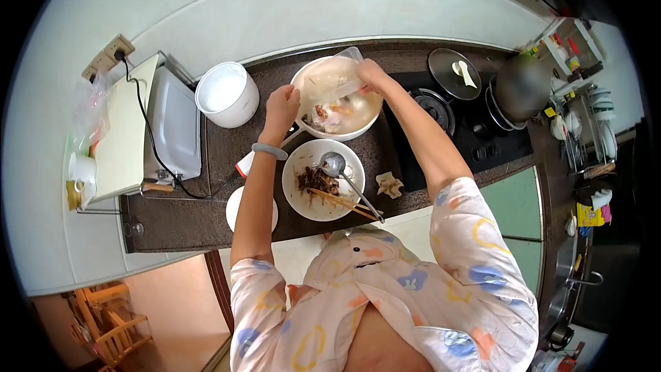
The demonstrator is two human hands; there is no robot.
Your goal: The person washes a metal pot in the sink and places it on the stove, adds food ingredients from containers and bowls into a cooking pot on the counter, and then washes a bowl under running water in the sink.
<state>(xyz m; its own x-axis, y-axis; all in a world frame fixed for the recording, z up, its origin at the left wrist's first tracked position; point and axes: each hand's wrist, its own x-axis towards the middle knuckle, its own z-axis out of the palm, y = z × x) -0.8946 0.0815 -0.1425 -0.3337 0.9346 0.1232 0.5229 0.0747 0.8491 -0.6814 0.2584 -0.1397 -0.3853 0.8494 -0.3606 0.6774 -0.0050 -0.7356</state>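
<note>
A white pot (pixel 375 111) with pale broth and chunks of food stands on the dark counter. Over its rim my right hand (pixel 372 76) grips a clear plastic container, tilted above the broth. My left hand (pixel 283 105) is closed at the pot's left edge; what it holds, if anything, is hidden. Nearer to me, a white bowl (pixel 292 196) holds dark food scraps, a metal ladle (pixel 332 163) and wooden chopsticks (pixel 337 200). The clear container (pixel 352 86) looks see-through, and its contents are hard to make out.
A white canister (pixel 227 107) and a toaster oven (pixel 175 120) stand at the left. Below my left forearm lies a white round lid (pixel 237 207). A crumpled tissue (pixel 390 185) sits beside the bowl. Right are the stove (pixel 420 165), a glass lid (pixel 444 72) and a dish rack (pixel 578 127).
</note>
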